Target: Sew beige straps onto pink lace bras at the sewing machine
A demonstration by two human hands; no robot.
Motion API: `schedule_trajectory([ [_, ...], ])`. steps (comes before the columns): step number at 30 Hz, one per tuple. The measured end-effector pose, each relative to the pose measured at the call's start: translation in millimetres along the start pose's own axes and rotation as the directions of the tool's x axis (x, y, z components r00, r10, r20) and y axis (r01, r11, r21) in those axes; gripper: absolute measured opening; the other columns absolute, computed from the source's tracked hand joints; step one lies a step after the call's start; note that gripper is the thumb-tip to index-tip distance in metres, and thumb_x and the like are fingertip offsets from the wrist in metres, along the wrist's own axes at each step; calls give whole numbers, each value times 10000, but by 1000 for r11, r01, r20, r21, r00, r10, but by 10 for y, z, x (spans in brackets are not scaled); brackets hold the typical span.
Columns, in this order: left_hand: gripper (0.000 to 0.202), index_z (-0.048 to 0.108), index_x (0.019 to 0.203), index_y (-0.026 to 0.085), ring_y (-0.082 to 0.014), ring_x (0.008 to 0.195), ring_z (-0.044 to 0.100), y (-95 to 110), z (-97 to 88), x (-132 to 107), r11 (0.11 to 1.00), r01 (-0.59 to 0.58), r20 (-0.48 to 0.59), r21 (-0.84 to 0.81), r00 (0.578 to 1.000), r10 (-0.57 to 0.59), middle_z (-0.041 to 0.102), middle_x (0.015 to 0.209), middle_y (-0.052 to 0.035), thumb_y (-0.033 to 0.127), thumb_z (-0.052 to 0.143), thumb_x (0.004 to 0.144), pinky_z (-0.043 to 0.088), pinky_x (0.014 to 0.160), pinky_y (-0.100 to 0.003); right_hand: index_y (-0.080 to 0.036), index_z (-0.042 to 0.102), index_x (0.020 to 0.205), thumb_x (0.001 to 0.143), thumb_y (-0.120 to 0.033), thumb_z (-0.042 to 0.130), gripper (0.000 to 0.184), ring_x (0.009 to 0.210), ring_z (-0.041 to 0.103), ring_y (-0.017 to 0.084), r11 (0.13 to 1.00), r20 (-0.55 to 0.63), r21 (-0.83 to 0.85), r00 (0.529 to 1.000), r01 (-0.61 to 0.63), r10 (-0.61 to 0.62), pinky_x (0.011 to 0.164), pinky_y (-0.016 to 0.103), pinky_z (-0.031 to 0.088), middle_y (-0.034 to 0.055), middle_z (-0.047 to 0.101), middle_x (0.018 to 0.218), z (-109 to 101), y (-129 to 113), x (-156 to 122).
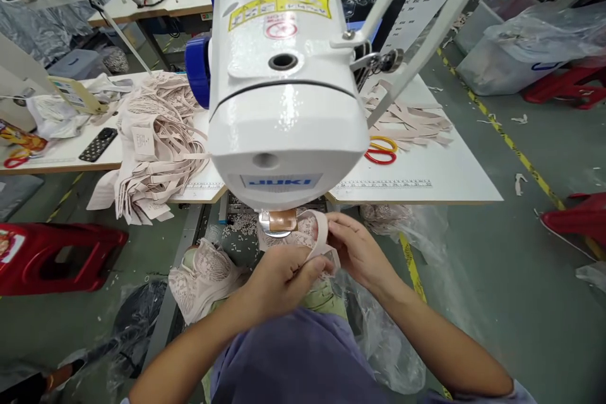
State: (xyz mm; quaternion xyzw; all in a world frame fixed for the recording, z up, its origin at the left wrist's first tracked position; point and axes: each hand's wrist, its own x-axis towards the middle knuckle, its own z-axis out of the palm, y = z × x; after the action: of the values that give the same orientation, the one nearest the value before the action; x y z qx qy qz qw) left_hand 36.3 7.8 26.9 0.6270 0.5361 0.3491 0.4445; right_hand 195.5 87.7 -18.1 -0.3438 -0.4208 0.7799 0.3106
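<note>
- Far left on my feed, a red stool [57,255] stands on the green floor, and a black phone [98,144] lies flat on the side table above it.
- Next over, a heap of pale pink straps [156,139] spills over the front edge of the white work table [426,180].
- Below the heap, a pink lace garment [201,274] lies bunched just beside the left forearm.
- The left hand [279,278] is closed, thumb and fingers pinched on a pink elastic band [320,233].
- I see the band looped up between both hands, just under the front of the white sewing machine [284,95] and touching the copper-coloured fitting [283,221] at its foot.
- The right hand [360,252] curls its fingers around the band's other side, gripping it close to the left hand.
- On the table to the right of the machine, red and yellow scissors [381,150] lie near a scatter of pink strips [409,121].
- Far right, a clear plastic bin [516,50] sits well apart from the table, across the yellow floor line.
</note>
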Motion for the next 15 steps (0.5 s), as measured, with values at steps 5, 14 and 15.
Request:
schedule_trajectory([
  [5,393,762,880,141,-105,548,548,23,-36,6,996,86,24,-16,996,-85,598,583,14,315,430,996,447,570,-202,-186,703,828,780,-552,724,369,570,508,120,991,50,-116,996,-65,71,535,242,406,-8,590,644,-26,35,89],
  [14,366,584,1304,181,-177,887,692,-396,-170,-83,642,-3,-301,767,881,364,670,1195,-127,144,440,970,504,649,-222,-196,665,844,781,-408,744,234,569,581,126,952,11,-281,993,118,-120,543,244,460,-1,625,646,-71,-173,487],
  [15,342,615,1272,192,-159,773,674,-384,-187,-83,617,71,-328,784,891,314,673,1131,-115,180,446,975,464,566,-221,-198,654,838,798,-393,719,210,571,583,133,929,39,-340,990,143,-137,548,253,465,2,625,650,-50,-187,520],
])
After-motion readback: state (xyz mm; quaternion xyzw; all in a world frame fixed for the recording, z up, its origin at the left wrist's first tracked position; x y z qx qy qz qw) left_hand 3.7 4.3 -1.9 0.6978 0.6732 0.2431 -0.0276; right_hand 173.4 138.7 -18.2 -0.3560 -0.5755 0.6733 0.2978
